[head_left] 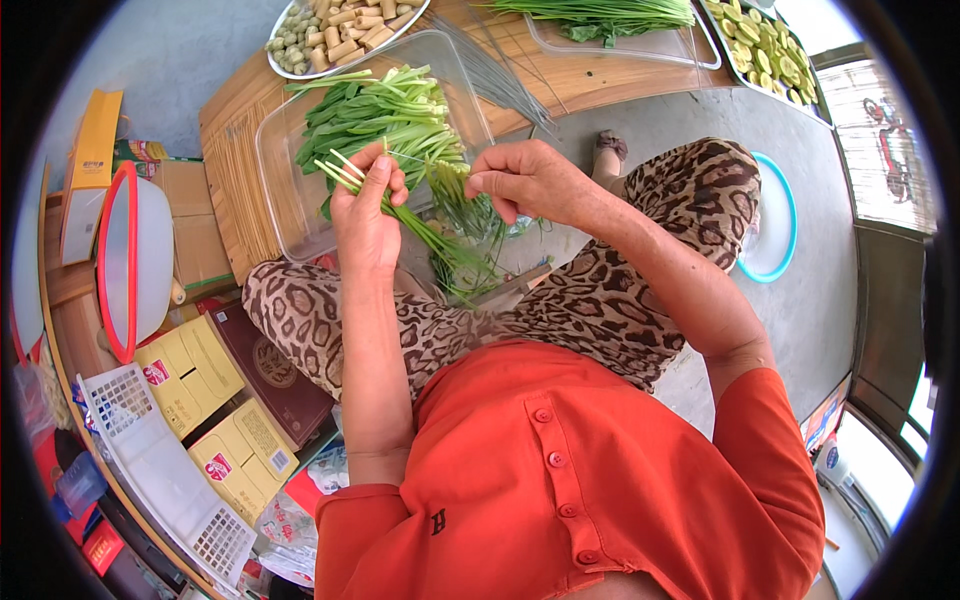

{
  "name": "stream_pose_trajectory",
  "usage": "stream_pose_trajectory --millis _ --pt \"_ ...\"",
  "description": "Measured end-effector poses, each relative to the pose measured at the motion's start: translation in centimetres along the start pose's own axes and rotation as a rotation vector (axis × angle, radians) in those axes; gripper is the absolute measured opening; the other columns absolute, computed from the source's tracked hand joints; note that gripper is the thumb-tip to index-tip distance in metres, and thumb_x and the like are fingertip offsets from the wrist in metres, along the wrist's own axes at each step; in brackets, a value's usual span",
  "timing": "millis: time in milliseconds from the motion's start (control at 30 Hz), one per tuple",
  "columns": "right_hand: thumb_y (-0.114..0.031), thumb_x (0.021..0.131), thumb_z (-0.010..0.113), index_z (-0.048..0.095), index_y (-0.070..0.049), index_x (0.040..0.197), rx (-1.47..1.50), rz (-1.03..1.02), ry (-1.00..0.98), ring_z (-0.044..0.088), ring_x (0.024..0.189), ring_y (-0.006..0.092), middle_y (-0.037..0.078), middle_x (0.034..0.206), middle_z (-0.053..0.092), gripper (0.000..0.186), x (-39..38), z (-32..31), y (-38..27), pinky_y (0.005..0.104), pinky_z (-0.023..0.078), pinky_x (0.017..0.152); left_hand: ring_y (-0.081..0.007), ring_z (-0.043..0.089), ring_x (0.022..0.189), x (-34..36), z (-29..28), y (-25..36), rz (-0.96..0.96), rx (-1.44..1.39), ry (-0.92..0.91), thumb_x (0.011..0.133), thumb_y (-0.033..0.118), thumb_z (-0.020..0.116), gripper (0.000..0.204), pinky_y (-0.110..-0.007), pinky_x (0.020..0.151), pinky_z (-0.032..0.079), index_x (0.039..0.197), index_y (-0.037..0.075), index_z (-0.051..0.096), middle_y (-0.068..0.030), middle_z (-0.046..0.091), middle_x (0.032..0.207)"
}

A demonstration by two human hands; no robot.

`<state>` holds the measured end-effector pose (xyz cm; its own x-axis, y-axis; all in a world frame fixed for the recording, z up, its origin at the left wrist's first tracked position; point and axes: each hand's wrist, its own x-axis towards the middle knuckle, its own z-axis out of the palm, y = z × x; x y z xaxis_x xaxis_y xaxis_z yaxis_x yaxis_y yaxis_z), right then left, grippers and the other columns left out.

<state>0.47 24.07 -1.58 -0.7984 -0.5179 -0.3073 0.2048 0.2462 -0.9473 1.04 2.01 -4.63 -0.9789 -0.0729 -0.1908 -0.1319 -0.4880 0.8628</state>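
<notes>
My left hand (368,205) is closed around a small bunch of garlic chives (405,222); their pale cut ends point up and left, and the green leaves trail down to the right. My right hand (530,182) is beside it with thumb and forefinger pinched together. A thin skewer (425,160) seems to run between the two hands, its right end hidden by the fingers. Just beyond my hands, a clear plastic tub (268,185) holds leafy green vegetables (375,120) laid in a pile. More loose greens (465,260) hang below my hands, between my knees.
On the wooden table (235,125) lie a bundle of thin metal skewers (500,80), a plate of skewered foods (340,35), a tray of long greens (610,12) and a tray of green slices (768,50). Boxes (190,375) stand left; a blue-rimmed basin (768,225) sits right.
</notes>
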Motion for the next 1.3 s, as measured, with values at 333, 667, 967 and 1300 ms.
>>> stream_pose_trajectory --millis 333,667,967,1300 --pt "-0.019 0.097 0.053 0.065 -0.005 0.090 -0.008 -0.016 0.010 0.043 0.048 0.0021 -0.004 0.055 0.052 0.020 0.08 0.17 0.34 0.0202 0.031 0.045 -0.0115 0.053 0.071 0.17 -0.29 -0.19 -0.027 -0.101 0.015 0.090 0.009 0.064 0.015 -0.025 0.058 0.041 0.101 0.001 0.060 -0.0052 0.061 0.085" --pt "-0.018 0.094 0.056 0.066 -0.004 0.090 -0.020 0.012 -0.002 0.048 0.052 0.0048 -0.001 0.057 0.057 0.018 0.01 -0.07 0.06 0.0249 0.038 0.050 -0.0117 0.053 0.070 0.17 -0.31 -0.27 -0.027 -0.098 -0.002 0.090 0.009 0.065 0.015 -0.025 0.058 0.041 0.101 0.000 0.060 -0.0055 0.061 0.086" --pt "-0.018 0.094 0.056 0.066 -0.004 0.089 -0.019 -0.013 0.003 0.047 0.052 0.0049 -0.001 0.056 0.056 0.018 -0.02 -0.03 0.15 0.0254 0.037 0.049 -0.0120 0.052 0.069 0.08 -0.23 -0.18 0.009 -0.043 0.034 0.087 0.008 0.068 0.015 -0.026 0.057 0.040 0.098 0.000 0.062 -0.0055 0.061 0.084" --pt "-0.018 0.094 0.056 0.066 -0.004 0.089 -0.018 -0.002 0.010 0.047 0.052 0.0051 -0.001 0.056 0.057 0.018 0.02 0.07 0.16 0.0246 0.037 0.050 -0.0116 0.052 0.068 -0.29 0.24 -0.18 -0.021 -0.013 0.013 0.086 0.008 0.069 0.015 -0.025 0.057 0.039 0.097 0.000 0.062 -0.0047 0.060 0.082"
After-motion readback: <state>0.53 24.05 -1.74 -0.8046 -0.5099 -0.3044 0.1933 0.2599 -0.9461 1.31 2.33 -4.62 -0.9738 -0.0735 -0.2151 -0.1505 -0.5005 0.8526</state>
